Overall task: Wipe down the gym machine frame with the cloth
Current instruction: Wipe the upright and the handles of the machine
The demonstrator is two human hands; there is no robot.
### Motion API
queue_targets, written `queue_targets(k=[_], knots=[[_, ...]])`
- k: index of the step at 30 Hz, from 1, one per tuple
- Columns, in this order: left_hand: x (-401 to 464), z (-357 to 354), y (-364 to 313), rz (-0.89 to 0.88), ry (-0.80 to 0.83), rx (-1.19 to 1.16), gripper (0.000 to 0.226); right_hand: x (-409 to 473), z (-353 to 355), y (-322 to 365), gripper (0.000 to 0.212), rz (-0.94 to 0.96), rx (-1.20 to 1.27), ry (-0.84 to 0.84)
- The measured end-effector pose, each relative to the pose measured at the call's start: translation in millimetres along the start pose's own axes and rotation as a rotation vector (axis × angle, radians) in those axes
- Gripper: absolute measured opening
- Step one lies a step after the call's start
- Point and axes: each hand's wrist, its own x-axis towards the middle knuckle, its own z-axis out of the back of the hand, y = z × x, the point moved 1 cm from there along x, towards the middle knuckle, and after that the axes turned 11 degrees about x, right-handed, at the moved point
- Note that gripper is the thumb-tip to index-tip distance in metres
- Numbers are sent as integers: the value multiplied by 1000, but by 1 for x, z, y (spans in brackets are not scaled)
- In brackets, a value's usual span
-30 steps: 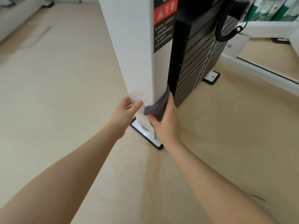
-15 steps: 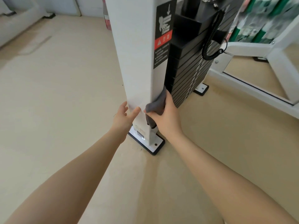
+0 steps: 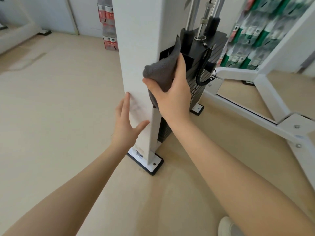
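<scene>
The right hand [image 3: 170,92] grips the cloth [image 3: 162,72] against the frame post [image 3: 138,48]; the left hand [image 3: 127,120], fingers straight, steadies it. Risk: cloth snagging the coiled cord [image 3: 203,65] just beside it.

Bare floor [image 3: 51,116] left of the white post [image 3: 138,48]; weight stack [image 3: 197,79] crowds its right.
</scene>
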Motion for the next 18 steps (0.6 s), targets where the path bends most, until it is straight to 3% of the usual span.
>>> queue_targets(k=[4, 9, 14, 18], knots=[[-10, -1, -5, -92, 1, 125, 89, -19, 0, -31, 88, -34, 5, 55], [-21, -2, -8, -181, -45, 252, 77, -57, 17, -88, 77, -294, -96, 319], [-29, -13, -18, -303, -94, 427, 77, -32, 48, -102, 37, -283, -135, 386], [-30, -23, -34, -485, -191, 481, 62, -13, 73, -102, 28, -330, -102, 389]])
